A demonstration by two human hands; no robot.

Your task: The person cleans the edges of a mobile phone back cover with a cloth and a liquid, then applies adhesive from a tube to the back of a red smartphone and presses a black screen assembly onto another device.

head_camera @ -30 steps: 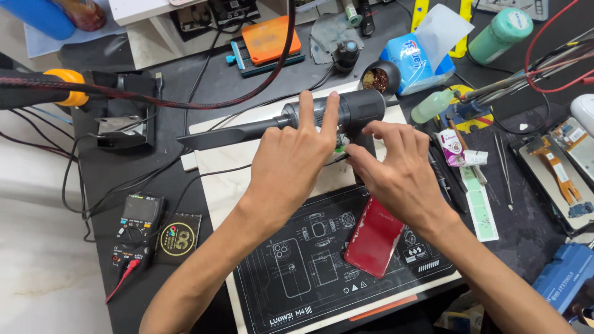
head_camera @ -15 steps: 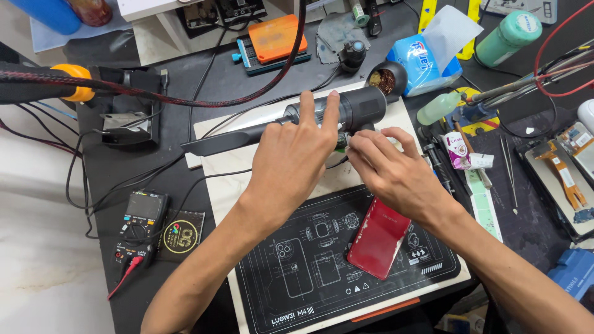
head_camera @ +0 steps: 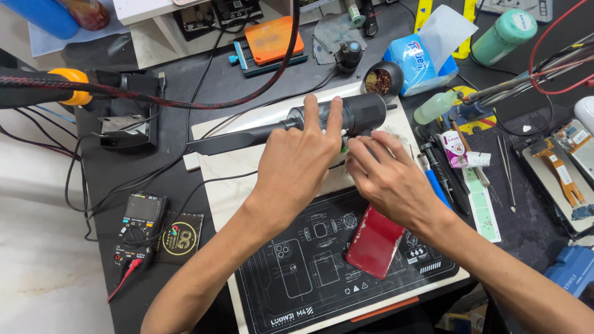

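L hand: my left hand (head_camera: 296, 170) lies over the black handheld blower (head_camera: 322, 120), fingers (head_camera: 311, 111) curled across its barrel, loosely closed on it.
R hand: right hand (head_camera: 387, 182) just beside the barrel's right end, fingertips pinched on sth small; can't tell what.
Blower loc: lying sideways on the white pad (head_camera: 235, 185), flat nozzle pointing left.
Handling: looks rigid plastic, light-ish, smooth and round so prob rolls; grab mid-barrel, not the thin nozzle.
Nearby: red phone (head_camera: 375, 242) on black repair mat (head_camera: 297, 278), near my R wrist.
Surface: dark tabletop (head_camera: 99, 185), cluttered w/ cables, multimeter (head_camera: 137, 224), tweezers (head_camera: 504, 167), green bottle (head_camera: 502, 36).
Room: crowded repair bench.
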